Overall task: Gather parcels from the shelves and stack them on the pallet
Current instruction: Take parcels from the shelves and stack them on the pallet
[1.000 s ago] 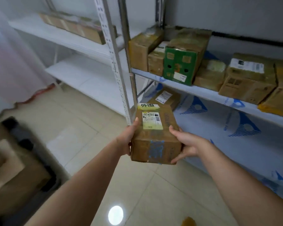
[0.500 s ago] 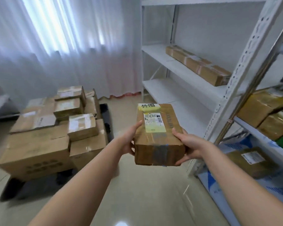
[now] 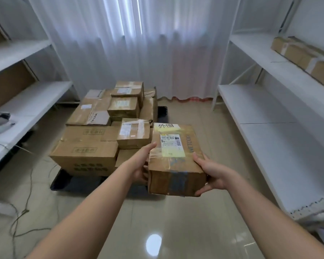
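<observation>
Parcel (image 3: pixel 175 159) held in the air in front of the chest, both hands clamped on it: left hand (image 3: pixel 142 165) on the left side wall with the thumb up on the top edge, right hand (image 3: pixel 211 174) gripping the right near corner, fingers curled underneath. Label side faces up. Parcel sits above the floor, just short of the pallet (image 3: pixel 64 181), which lies ahead-left and already carries a stack of boxes (image 3: pixel 94 141).

Step in hand, by my read: carry and place. To do it well, keep the parcel level and the two-sided grip even. Likely best landing spot is the low flat area at the stack's near right, beside the small taped box (image 3: pixel 134 132). Set it flush against its neighbours, long side along the stack edge, no overhang. Lower the far edge first, then slide the fingers out from below. Loose cable (image 3: pixel 26 204) lies on the floor at left, so step around it.
</observation>
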The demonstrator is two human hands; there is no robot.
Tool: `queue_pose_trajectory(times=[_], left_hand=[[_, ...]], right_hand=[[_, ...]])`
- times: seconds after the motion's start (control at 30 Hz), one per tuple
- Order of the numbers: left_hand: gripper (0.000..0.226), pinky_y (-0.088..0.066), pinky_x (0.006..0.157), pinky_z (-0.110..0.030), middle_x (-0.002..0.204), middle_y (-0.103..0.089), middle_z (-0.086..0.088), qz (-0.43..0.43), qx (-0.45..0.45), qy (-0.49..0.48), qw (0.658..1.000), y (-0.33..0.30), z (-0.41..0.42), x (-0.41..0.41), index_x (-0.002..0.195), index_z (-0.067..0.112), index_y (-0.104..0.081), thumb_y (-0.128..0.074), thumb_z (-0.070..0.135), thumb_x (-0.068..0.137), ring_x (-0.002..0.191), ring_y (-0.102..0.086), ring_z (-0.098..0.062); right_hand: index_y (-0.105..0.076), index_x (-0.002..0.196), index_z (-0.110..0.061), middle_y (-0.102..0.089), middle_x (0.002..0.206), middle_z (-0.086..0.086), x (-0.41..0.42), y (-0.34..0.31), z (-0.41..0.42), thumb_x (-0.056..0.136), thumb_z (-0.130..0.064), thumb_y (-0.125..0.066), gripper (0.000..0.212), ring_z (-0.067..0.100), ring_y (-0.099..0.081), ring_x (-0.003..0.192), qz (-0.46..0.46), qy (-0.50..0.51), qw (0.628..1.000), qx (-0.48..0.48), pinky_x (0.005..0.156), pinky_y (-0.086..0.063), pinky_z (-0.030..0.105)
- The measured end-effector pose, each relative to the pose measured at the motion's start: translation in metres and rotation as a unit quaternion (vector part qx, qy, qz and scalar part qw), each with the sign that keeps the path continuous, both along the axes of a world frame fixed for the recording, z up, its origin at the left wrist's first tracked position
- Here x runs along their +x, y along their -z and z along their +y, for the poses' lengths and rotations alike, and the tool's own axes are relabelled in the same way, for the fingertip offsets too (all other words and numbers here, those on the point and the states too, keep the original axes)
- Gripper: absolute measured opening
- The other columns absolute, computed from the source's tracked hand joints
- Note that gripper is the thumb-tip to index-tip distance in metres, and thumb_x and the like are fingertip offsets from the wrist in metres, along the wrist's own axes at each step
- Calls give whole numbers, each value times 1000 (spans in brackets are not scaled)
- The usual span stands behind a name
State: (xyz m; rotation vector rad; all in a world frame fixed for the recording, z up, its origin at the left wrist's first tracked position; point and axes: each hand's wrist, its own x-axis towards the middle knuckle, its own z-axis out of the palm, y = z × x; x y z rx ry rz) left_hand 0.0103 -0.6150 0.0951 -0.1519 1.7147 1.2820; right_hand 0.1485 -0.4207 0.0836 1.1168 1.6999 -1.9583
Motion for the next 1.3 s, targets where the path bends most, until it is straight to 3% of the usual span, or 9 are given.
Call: queue_pose_trajectory(times=[0.27, 0.53, 0.7, 0.83, 0.93, 1.0, 1.07, 1.17, 1.3], left_hand=[[56, -53, 78, -45, 113, -69, -11, -8, -23, -129, 991, 14, -36, -61, 124, 22, -57, -63, 61, 84, 101, -67, -32], [49, -52, 92, -57, 104, -74, -12, -35, -55, -223, 973, 36, -91, -143, 118, 17, -63, -64, 55, 86, 96, -70, -35], [36, -53, 84, -46, 99, -69, -14, -20, -76, -248, 966, 45, -129, -211, 109, 11, -60, -55, 45, 97, 90, -65, -32], [35, -50, 88, -44, 90, -63, -13, -3, -99, -263, 960, 41, -168, -274, 93, 10, -55, -47, 43, 101, 81, -60, -29], [38, -49, 69, -37, 93, -64, -14, 25, -124, -243, 962, 37, -191, -316, 107, 5, -56, -43, 40, 103, 79, -59, -28], [47, -43, 59, -35, 114, -63, -18, 56, -143, -225, 962, 36, -198, -341, 130, 0, -48, -43, 38, 104, 86, -58, -27], [61, -45, 68, -36, 138, -51, -19, 81, -158, -209, 961, 40, -200, -360, 149, 2, -29, -43, 40, 103, 104, -56, -31], [68, -42, 94, -41, 153, -35, -16, 100, -168, -209, 958, 54, -197, -388, 155, 7, -16, -44, 41, 103, 132, -44, -35], [62, -39, 86, -37, 147, -43, -19, 83, -170, -215, 958, 77, -186, -426, 150, 2, -26, -45, 37, 103, 128, -47, -35]], right_hand=[[-21, 148, -49, -35, 141, -1, -117, 23, -20, 98, -59, -35, 52, 41, -44, 124, -10, -104, 995, -3, 69, -55, 65], [-18, 146, -53, -32, 147, 2, -214, 34, -72, 100, -53, -41, 51, 45, -43, 126, -36, -200, 979, 12, 73, -51, 72], [-16, 149, -46, -40, 127, 6, -289, 25, -113, 102, -40, -47, 57, 40, -49, 104, -46, -192, 980, 21, 79, -46, 76], [-16, 149, -46, -35, 143, 11, -352, 21, -157, 102, -40, -46, 56, 52, -37, 128, -42, -212, 976, 23, 80, -42, 80], [-15, 149, -45, -33, 148, 16, -390, 24, -184, 102, -40, -46, 56, 54, -39, 128, -54, -235, 970, 11, 79, -44, 78], [-18, 149, -43, -35, 149, 20, -408, 26, -190, 104, -33, -44, 53, 52, -40, 130, -69, -250, 966, 1, 82, -46, 75], [-23, 150, -37, -39, 147, 23, -422, 30, -187, 104, -28, -44, 50, 49, -44, 130, -78, -256, 963, -14, 83, -49, 71], [-32, 148, -33, -46, 143, 20, -444, 39, -182, 104, -26, -46, 48, 43, -55, 122, -76, -256, 963, -19, 78, -53, 66], [-30, 150, -35, -53, 136, 15, -482, 57, -173, 104, -26, -46, 50, 37, -62, 113, -78, -256, 963, 11, 80, -56, 62]])
